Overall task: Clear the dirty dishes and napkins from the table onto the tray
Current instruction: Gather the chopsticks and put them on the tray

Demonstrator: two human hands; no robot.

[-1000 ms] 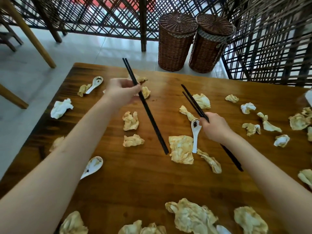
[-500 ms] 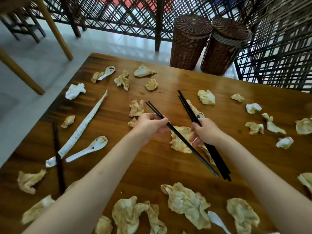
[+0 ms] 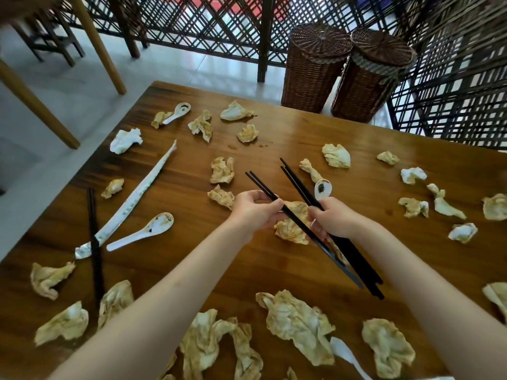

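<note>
My left hand [image 3: 253, 211] pinches a pair of black chopsticks [image 3: 263, 185] near their upper end, above the middle of the wooden table [image 3: 288, 144]. My right hand [image 3: 333, 219] grips a second pair of black chopsticks [image 3: 297, 179] together with a white spoon [image 3: 323, 189]. Both pairs slant down to the right and their lower ends meet. Several stained crumpled napkins [image 3: 297, 322] are scattered across the table. Two more white spoons [image 3: 148, 231] [image 3: 179, 112] lie at the left. No tray is in view.
A third pair of black chopsticks [image 3: 94, 242] crosses a long white paper sleeve [image 3: 131, 201] at the left edge. Two wicker baskets [image 3: 315, 67] stand on the floor beyond the table, before a dark lattice screen [image 3: 452, 86]. Wooden chair legs [image 3: 96, 42] stand at the upper left.
My left hand carried its chopsticks from the far side of the table toward the right hand. The two pairs now lie close together, and the view has shifted left.
</note>
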